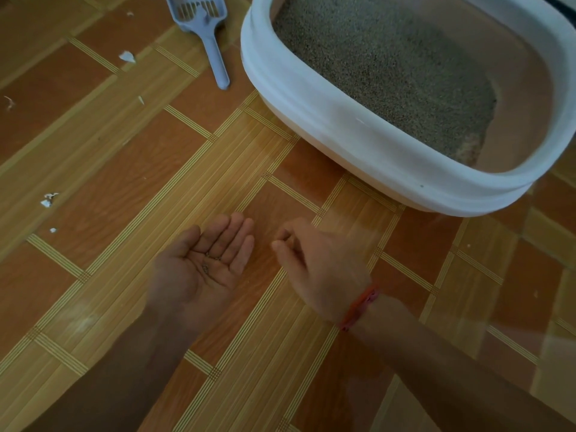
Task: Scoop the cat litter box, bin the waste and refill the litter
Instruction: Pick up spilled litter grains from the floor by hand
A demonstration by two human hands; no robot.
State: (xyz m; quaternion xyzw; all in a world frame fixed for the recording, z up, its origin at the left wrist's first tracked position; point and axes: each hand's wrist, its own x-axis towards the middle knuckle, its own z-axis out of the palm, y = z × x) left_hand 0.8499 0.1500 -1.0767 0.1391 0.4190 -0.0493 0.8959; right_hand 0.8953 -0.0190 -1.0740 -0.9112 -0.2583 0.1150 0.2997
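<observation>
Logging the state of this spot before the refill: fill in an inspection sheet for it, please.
Surface: wood-pattern floor with pale stripes.
Job's things: litter box stands on the floor and holds grey litter; scoop lies on the floor beside it, away from both hands.
Clutter: white scraps scattered on the floor left of the scoop.
Hands: left hand palm up, fingers straight, a few dark grains on it; right hand blurred, fingers curled, thumb to fingertip, nothing visibly held; red wristband on that wrist.
Cables: nothing seen.
Surroundings: nothing seen beyond the floor.
</observation>
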